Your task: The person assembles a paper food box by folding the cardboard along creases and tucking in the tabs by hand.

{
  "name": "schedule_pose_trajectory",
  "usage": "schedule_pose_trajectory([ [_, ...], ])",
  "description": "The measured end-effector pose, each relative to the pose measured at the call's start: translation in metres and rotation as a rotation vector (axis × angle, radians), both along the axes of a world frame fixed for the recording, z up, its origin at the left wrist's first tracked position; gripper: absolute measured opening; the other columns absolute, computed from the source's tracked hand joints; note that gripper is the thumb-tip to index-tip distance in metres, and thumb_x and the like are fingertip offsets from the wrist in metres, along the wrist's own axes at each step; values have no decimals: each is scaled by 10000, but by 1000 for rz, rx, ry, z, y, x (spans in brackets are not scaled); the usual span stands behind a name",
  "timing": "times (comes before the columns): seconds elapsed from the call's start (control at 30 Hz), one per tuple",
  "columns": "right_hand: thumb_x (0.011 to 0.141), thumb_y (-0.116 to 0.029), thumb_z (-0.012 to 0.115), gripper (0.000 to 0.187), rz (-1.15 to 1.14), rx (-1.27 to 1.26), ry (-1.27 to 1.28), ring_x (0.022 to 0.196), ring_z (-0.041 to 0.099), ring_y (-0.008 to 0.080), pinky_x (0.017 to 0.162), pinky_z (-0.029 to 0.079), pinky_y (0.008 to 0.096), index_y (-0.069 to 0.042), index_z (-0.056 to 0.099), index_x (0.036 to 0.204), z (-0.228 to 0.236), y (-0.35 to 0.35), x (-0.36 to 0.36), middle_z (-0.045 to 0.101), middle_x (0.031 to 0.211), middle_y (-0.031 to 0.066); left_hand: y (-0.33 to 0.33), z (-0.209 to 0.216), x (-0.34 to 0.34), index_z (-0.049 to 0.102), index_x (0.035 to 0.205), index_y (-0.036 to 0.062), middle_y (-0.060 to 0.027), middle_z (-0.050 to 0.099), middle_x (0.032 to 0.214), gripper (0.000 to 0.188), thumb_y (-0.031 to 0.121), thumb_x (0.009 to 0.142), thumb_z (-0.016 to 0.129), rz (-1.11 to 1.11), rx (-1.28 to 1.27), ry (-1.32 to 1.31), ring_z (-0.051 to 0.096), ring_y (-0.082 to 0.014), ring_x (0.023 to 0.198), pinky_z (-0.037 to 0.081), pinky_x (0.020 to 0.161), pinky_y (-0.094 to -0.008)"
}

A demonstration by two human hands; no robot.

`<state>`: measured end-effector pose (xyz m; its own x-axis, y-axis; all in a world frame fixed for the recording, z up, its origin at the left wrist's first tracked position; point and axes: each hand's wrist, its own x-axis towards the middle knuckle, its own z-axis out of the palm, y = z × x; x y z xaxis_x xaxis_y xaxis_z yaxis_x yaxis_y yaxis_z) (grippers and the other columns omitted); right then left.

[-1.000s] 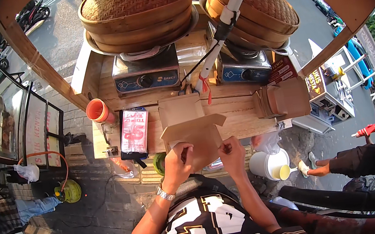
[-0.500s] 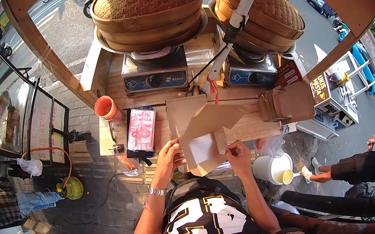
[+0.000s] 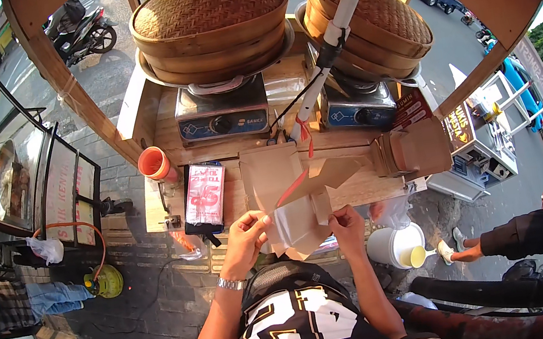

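Note:
In front of my chest is a partly folded brown cardboard box (image 3: 314, 176), its flaps standing up at the far and right sides. A pale inner surface shows inside, and a red strip lies along one folded edge. My left hand (image 3: 247, 241) has thumb and fingers pinched at the box's left edge. On the right edge, my right hand (image 3: 347, 227) grips a side wall with curled fingers. Behind the box a flat brown cardboard panel (image 3: 268, 166) lies on the wooden cart top (image 3: 235, 181); whether it joins the box, I cannot tell.
Two bamboo steamers (image 3: 210, 29) (image 3: 372, 23) sit on gas stoves (image 3: 221, 117) (image 3: 356, 107) at the back. Left stand an orange cup (image 3: 154, 164) and a pack of printed plastic bags (image 3: 205, 194). More folded cardboard (image 3: 421, 147) is at right. A white pole (image 3: 336, 35) rises between the steamers. Below right is a white bucket (image 3: 386, 247).
My left hand has shifted slightly right along the box edge, its fingers drawn closer together. The box's left wall has folded inward and a red strip now shows. My right hand stays put.

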<state>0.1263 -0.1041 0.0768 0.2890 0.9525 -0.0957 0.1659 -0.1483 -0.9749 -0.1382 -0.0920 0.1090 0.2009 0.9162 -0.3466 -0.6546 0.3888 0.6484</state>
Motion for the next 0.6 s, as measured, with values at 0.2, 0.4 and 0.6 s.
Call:
schedule_pose_trajectory([
  [0.2,903,-17,730,161,-43,245,-667,834,673,176,733,538,339,4,649,1041,25,3,-17,709,940,93,-2,-11,2,681,922,87,84,623,771,142,184,1001,747,32,10,117,518,5,587,435,528,-164],
  [0.4,936,-228,785,399,373,38,-287,1117,676,248,962,519,407,-26,657,1256,55,-8,-50,704,1184,117,-2,-16,6,685,936,86,77,644,813,132,182,1014,731,96,102,313,531,-1,648,384,547,-184],
  [0.6,991,-239,758,267,371,-104,149,1049,694,148,900,576,328,-24,691,1135,54,2,-87,720,1063,57,-6,-17,13,704,1007,45,48,694,902,144,187,1017,731,84,257,376,575,-8,803,459,694,-193],
])
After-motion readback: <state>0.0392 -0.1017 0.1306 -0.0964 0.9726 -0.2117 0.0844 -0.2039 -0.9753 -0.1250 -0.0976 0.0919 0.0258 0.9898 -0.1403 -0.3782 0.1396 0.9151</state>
